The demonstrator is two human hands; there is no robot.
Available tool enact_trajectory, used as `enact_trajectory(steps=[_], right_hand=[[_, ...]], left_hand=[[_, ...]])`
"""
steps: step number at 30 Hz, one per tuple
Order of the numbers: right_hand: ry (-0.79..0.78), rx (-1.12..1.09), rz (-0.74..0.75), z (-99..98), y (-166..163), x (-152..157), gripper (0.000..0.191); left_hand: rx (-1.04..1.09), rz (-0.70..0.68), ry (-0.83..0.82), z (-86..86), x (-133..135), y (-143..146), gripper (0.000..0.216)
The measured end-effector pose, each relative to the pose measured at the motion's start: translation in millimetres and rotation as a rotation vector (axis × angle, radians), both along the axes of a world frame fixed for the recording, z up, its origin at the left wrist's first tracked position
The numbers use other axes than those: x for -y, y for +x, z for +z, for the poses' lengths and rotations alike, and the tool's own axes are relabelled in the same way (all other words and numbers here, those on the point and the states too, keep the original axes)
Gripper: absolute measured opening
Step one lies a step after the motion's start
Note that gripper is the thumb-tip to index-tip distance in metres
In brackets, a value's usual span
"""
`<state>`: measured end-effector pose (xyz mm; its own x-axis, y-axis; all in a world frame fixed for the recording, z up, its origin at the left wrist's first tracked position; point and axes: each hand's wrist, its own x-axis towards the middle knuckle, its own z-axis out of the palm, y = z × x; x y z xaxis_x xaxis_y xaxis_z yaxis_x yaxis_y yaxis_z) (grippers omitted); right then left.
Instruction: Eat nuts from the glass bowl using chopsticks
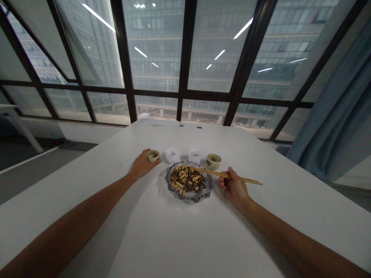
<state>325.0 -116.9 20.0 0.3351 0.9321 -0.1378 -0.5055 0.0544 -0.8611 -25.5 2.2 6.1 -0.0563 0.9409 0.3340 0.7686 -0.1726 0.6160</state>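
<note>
A glass bowl [174, 192] of mixed nuts and seeds sits in the middle of the white table [185, 239]. My right hand [235, 189] is closed on a pair of wooden chopsticks [228, 175], whose tips reach over the bowl's right rim. My left hand [142, 165] is wrapped round a small cream cup [153, 155] left of the bowl. Behind the bowl stand two small white square cups [172, 155] [195, 155] and a second cream cup [213, 161] with dark lettering.
Papers [158, 122] lie at the table's far edge, near a small round hole [199, 127]. Large black-framed windows rise behind the table. A blue curtain [339, 116] hangs at the right. Another white table's leg [20, 127] shows at far left.
</note>
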Motion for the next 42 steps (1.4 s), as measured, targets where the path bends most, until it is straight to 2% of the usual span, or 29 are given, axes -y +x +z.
enact_trajectory(steps=[13, 17, 26, 35, 42], right_hand=[[-0.050, 0.038, 0.207, -2.8, -1, 0, 0.037], [-0.066, 0.059, 0.225, -4.2, 0, -1, 0.038], [0.013, 0.096, 0.098, -3.6, 3, -1, 0.037], [0.019, 0.108, 0.111, -2.3, 2, 0, 0.040], [0.296, 0.326, -0.059, 2.1, -13, 16, 0.053]], left_hand=[[0.011, -0.022, 0.006, 0.1, 0, 0, 0.077], [0.005, -0.015, 0.006, 0.7, 1, 0, 0.077], [0.006, -0.027, 0.016, 0.4, 2, 0, 0.077], [0.001, -0.049, 0.101, -3.7, -1, -1, 0.072], [-0.047, -0.092, 0.212, -5.9, -2, -2, 0.073]])
